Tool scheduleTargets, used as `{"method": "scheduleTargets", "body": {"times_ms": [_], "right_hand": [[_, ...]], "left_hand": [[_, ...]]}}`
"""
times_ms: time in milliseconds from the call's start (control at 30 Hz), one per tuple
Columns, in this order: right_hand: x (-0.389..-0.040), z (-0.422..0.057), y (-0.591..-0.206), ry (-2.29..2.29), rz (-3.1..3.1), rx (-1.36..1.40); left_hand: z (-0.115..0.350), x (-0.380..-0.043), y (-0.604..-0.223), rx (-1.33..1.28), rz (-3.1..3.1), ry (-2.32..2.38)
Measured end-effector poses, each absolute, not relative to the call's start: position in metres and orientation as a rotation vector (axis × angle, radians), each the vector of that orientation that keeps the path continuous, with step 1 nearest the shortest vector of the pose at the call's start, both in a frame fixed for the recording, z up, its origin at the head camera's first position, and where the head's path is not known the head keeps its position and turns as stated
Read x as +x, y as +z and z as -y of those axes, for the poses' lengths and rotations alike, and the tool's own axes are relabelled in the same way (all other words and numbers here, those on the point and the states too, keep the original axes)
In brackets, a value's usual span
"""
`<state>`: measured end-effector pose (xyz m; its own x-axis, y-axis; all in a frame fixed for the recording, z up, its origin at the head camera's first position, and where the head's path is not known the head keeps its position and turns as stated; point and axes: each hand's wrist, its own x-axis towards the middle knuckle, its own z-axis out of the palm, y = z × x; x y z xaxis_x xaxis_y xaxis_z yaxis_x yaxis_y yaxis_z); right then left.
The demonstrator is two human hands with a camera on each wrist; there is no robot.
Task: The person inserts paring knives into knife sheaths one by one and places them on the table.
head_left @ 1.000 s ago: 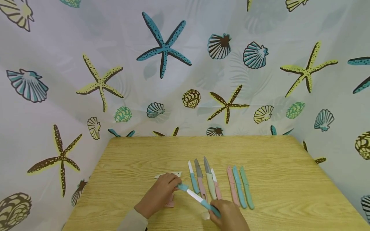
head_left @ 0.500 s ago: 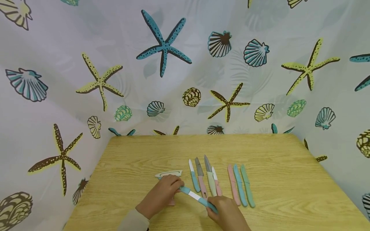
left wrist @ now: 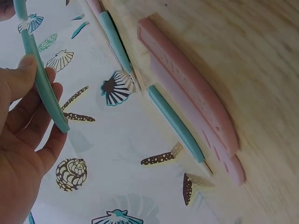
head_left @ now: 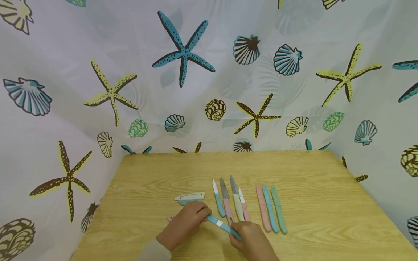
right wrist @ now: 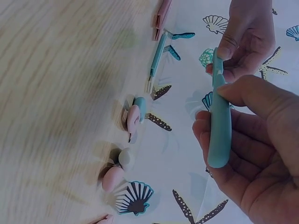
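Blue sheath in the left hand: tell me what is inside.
A white blade is partly inside the sheath; a short stretch by the blue handle shows. The tip end is covered.

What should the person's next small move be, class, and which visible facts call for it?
Probably to push the blue sheath and the blue handle together until they meet: the left hand holds the sheath, the right hand grips the handle, and a short strip of white blade shows between them.
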<state>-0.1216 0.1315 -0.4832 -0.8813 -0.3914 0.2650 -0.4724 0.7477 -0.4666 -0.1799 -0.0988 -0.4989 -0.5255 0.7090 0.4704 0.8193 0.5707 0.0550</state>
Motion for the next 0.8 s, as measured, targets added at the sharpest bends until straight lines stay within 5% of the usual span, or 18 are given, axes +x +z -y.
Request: {"method": "scheduleTargets", "body": {"times_ms": [800], "right_hand": [[-0.1250, -0.1274, -0.4842, 0.774, 2.838, 0.690]], "left_hand": [[0.0889, -0.1828, -0.4950, -1.299, 2.439, -0.334]]}}
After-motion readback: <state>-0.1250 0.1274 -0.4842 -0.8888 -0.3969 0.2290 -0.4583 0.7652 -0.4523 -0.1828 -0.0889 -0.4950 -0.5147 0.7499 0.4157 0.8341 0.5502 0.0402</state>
